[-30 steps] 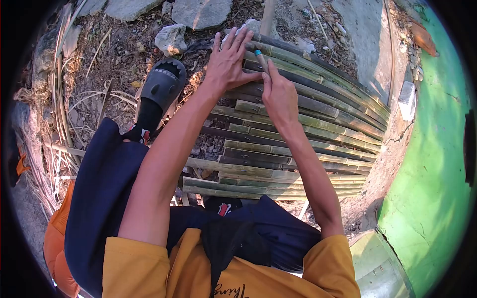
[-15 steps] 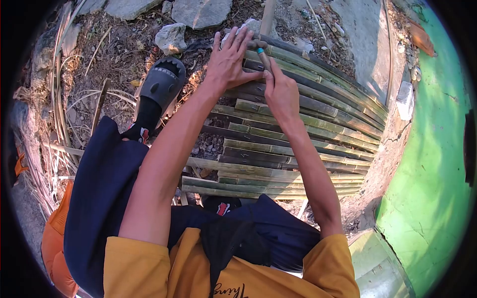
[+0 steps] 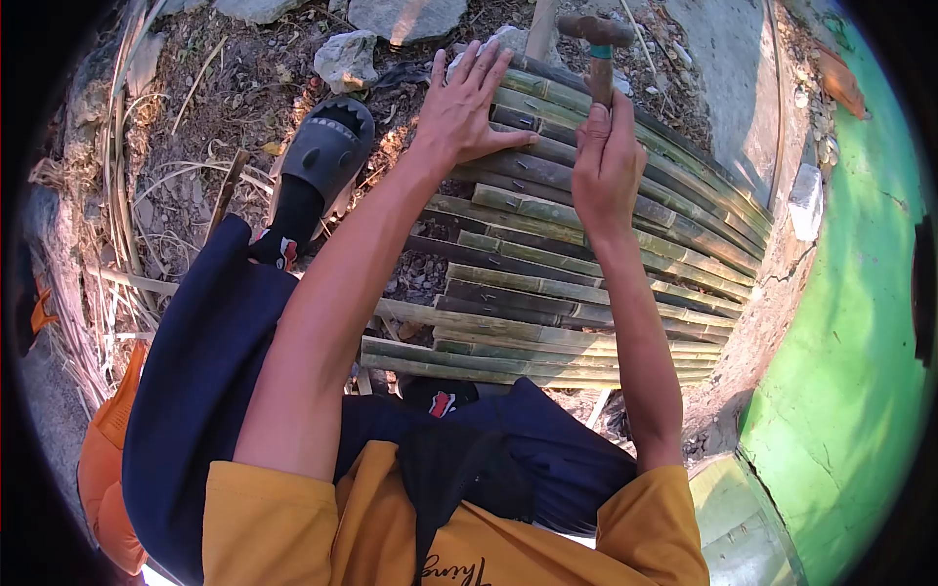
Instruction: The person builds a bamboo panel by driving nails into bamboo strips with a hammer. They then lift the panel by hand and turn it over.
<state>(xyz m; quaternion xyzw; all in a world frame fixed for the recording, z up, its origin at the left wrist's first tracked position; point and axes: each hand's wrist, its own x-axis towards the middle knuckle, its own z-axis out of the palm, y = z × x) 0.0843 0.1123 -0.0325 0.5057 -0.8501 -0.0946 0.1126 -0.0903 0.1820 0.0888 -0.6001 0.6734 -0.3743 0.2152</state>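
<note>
My right hand (image 3: 610,161) is wrapped round the handle of a hammer (image 3: 598,44), whose rusty head is raised above the far end of the bamboo slats (image 3: 547,203). A teal band circles the handle just below the head. Fingers spread, my left hand (image 3: 463,109) lies at the left ends of the upper slats, its thumb stretched right across them. Small dark nails or staples (image 3: 520,162) show in several slats near that thumb. The slats lie side by side in a row, green and dark brown, with gaps between some of them.
My left foot in a grey slipper (image 3: 326,146) is on the littered ground left of the slats. Pale stones (image 3: 346,61) lie beyond it. Bamboo strips (image 3: 119,176) are heaped at far left. Green-painted ground (image 3: 840,322) and a white block (image 3: 805,202) are to the right.
My right hand has lifted the hammer up and to the right, away from the slats. My left hand stays spread at the slat ends, shifted slightly in view.
</note>
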